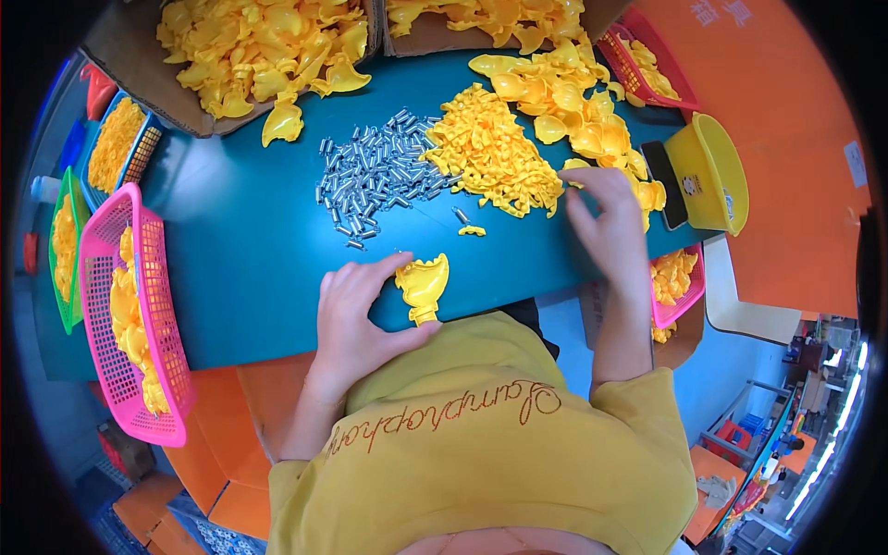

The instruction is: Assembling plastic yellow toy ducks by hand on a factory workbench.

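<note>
My left hand (356,310) holds a yellow plastic shell (425,285) at the table's near edge, fingertips at its top and thumb at its narrow lower end. Its hollow side faces up. Further right, my right hand (608,220) curls its thumb and index finger around another yellow shell (575,165), beside the heap of small yellow parts (495,148). The index finger partly covers that shell. Left of the small parts is a pile of metal cylinders (379,176). One loose cylinder (461,215) and a small yellow part (473,231) lie between my hands.
Cardboard boxes (139,65) of yellow shells stand at the back of the green table (240,250). More shells (592,120) spread along the right. A pink basket (166,314) flanks the left edge; a yellow bin (720,176) and dark flat object (664,185) are at right.
</note>
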The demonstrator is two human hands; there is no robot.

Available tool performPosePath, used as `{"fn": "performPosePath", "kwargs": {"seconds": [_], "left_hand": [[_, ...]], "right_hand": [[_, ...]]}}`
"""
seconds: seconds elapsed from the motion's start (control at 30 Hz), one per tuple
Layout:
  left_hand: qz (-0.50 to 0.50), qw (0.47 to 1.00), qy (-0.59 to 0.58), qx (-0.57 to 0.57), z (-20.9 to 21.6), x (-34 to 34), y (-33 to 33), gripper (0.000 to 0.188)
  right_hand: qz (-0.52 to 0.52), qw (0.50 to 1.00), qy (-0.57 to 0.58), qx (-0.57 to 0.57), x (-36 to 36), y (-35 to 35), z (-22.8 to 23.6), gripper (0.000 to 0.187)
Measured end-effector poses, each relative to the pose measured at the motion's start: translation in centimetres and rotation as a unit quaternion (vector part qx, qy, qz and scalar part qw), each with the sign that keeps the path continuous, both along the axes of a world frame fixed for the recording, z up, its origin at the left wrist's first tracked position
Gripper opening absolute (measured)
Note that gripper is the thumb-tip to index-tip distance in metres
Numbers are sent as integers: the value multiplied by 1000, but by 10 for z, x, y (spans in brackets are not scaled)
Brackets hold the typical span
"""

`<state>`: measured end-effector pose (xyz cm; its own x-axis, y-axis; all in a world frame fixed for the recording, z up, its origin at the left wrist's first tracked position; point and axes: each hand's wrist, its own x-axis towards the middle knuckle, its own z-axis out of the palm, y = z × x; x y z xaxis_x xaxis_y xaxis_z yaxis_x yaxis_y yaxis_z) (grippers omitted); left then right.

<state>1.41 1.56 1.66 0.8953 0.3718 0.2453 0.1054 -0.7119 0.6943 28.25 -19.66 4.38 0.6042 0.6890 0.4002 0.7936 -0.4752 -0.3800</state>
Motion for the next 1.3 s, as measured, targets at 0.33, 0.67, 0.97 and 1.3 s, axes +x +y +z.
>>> {"fn": "performPosePath", "kwargs": {"seconds": [0.33, 0.67, 0.97, 1.3], "left_hand": [[14, 999, 33, -9, 4, 2, -2, 73], [18, 1000, 16, 5, 1, 2, -4, 77], [55, 998, -20, 20, -8, 2, -18, 77], [66, 997, -28, 14, -8, 4, -17, 74]], "right_hand": [[-150, 985, 43, -75, 40, 12, -22, 43], [93, 845, 488, 196, -56, 7, 4, 40], [166, 864, 474, 32, -114, 44, -26, 28], [110, 809, 575, 49, -119, 37, -29, 20]]}}
